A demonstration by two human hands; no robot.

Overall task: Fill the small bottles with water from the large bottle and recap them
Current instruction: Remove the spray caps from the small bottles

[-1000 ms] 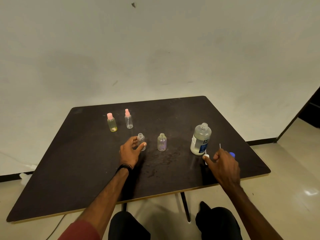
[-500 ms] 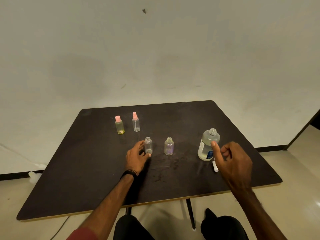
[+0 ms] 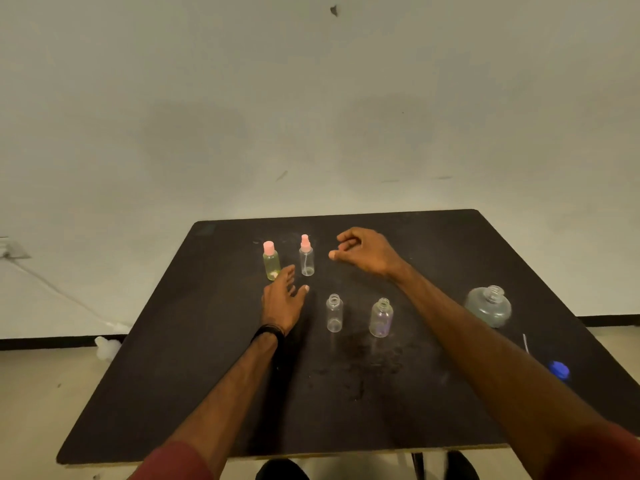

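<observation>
Near spray bottle [image 3: 307, 257]: both hands, empty.

On the dark table [image 3: 194, 393], the left hand [image 3: 282, 299] lies flat near 2 pink-topped bottles [image 3: 306, 256]. The right hand [image 3: 367, 251] hovers loosely curled, empty. 2 uncapped small bottles [image 3: 334, 313] and the large bottle [image 3: 488, 306] stand upright.

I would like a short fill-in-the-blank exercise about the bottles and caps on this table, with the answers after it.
1. The number of small bottles wearing pink tops is ____.
2. The loose cap near the table's right edge is ____ in colour.
3. The large bottle stands with its mouth ____.

Missing words: two; blue; open
</observation>
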